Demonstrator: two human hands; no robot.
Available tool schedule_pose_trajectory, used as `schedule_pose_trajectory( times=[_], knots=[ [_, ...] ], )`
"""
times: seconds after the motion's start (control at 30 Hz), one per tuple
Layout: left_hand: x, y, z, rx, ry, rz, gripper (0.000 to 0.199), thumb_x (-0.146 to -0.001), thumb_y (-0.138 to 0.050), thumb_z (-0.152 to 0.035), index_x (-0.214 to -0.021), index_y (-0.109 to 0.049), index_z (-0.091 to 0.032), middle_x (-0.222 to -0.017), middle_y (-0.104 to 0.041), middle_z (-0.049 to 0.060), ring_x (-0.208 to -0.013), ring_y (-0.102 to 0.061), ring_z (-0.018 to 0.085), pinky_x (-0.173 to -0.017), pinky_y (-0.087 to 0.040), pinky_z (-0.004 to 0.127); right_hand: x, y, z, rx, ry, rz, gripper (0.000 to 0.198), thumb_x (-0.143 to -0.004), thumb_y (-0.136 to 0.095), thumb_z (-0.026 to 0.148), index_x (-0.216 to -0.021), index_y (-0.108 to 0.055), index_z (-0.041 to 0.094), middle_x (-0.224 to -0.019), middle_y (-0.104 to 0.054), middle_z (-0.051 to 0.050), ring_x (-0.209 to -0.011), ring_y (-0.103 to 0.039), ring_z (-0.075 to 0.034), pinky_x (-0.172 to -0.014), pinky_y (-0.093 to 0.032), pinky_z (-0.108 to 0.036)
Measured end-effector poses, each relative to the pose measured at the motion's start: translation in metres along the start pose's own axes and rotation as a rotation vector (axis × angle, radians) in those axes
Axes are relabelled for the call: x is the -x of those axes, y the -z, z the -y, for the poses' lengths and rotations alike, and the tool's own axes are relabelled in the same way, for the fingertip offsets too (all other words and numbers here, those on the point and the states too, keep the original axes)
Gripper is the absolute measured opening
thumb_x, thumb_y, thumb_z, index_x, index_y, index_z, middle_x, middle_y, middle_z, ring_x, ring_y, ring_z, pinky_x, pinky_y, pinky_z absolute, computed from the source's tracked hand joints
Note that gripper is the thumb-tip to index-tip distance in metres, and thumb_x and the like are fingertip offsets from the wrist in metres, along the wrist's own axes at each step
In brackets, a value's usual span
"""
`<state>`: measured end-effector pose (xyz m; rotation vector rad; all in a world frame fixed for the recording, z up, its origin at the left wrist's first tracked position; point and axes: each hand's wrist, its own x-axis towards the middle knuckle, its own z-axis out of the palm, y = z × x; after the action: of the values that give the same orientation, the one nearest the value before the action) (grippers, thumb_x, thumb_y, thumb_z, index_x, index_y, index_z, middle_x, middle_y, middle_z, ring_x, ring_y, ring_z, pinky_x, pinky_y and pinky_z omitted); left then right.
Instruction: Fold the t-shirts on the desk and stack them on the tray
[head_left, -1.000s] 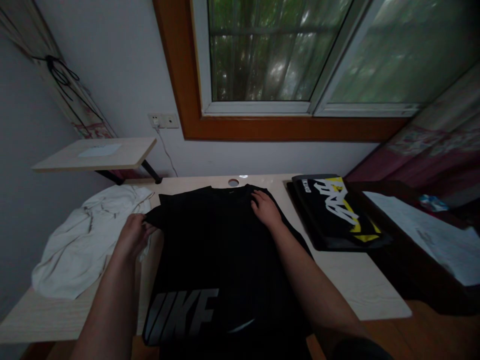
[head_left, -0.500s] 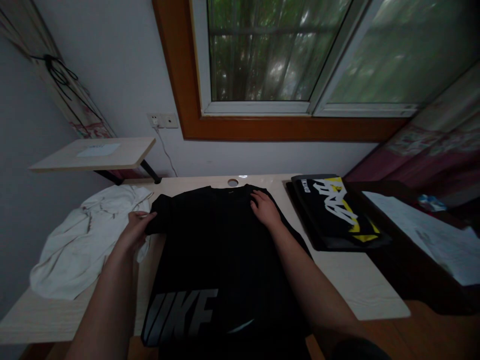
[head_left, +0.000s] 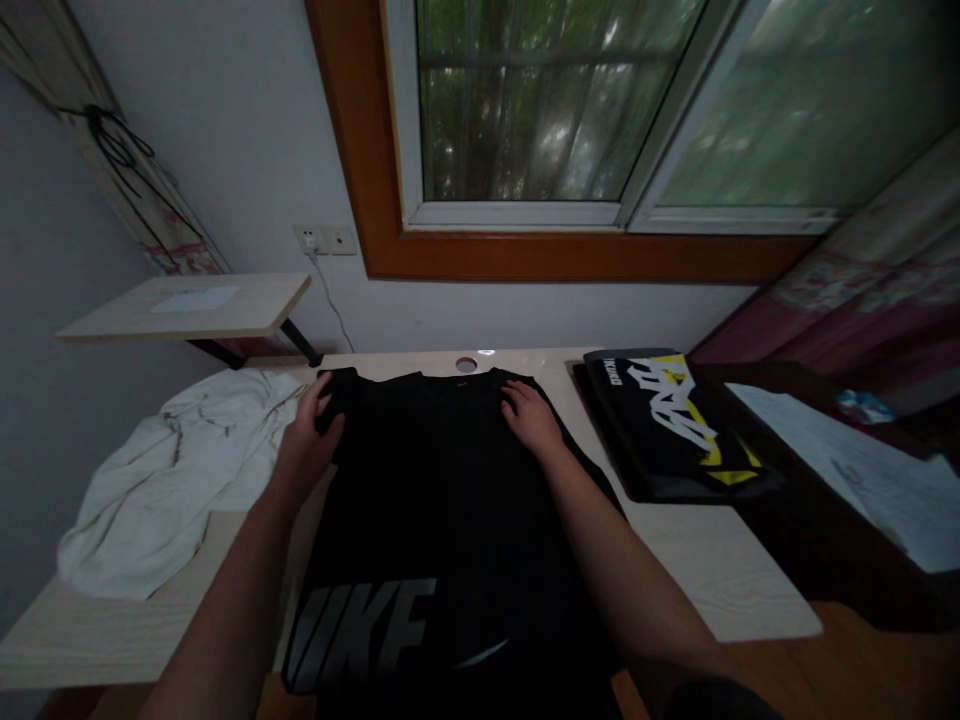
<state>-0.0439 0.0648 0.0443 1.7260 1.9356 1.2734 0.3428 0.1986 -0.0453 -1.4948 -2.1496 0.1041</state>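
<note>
A black T-shirt lies spread on the pale wooden desk, its neckline toward the wall. Large grey letters and a small white swoosh mark its lower part, whose bottom runs out of view. At the shirt's left sleeve is my left hand, thumb and fingers apart against the dark cloth. My right hand rests flat on the right shoulder beside the collar, fingers spread.
A crumpled white garment lies on the left, below a small raised shelf. Folded dark clothes with white and yellow print are stacked on the right. Beyond them, paper sheets cover a dark surface. A cable hangs from the wall socket.
My left hand has moved right and slightly away from me, its pinch on the sleeve loosened. The left sleeve now lies farther up and inward. My right hand has stayed put.
</note>
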Motion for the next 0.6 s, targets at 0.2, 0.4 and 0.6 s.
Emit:
schedule_pose_trajectory(
  times=[0.2,0.4,0.6],
  knots=[
    [0.040,-0.023,-0.017,-0.198,-0.542,0.500,0.058,-0.094,-0.053,-0.021,-0.149,-0.042,-0.031,-0.152,-0.050,0.008,-0.135,-0.051,0.026,-0.115,-0.042,0.051,0.001,0.002,0.002,0.002,-0.009,0.006,0.040,-0.097,-0.049,0.027,-0.132,-0.065,0.017,-0.144,-0.058,-0.011,-0.137,-0.049,-0.027,-0.117,-0.039,-0.046],
    [0.062,-0.017,0.011,-0.279,-0.628,0.448,0.054,-0.091,-0.059,-0.022,-0.144,-0.048,-0.028,-0.154,-0.047,0.010,-0.135,-0.049,0.028,-0.113,-0.043,0.053,0.001,0.002,0.003,0.011,-0.007,0.004,0.040,-0.096,-0.049,0.027,-0.132,-0.065,0.017,-0.144,-0.058,-0.010,-0.136,-0.049,-0.027,-0.117,-0.038,-0.046],
    [0.061,-0.002,0.048,-0.319,-0.516,0.384,0.061,-0.086,-0.055,-0.015,-0.145,-0.048,-0.027,-0.149,-0.051,0.009,-0.136,-0.047,0.028,-0.116,-0.040,0.053,0.002,0.005,0.007,0.011,0.005,-0.001,0.039,-0.096,-0.049,0.025,-0.130,-0.066,0.017,-0.140,-0.060,-0.012,-0.133,-0.051,-0.028,-0.115,-0.040,-0.046]
  ],
)
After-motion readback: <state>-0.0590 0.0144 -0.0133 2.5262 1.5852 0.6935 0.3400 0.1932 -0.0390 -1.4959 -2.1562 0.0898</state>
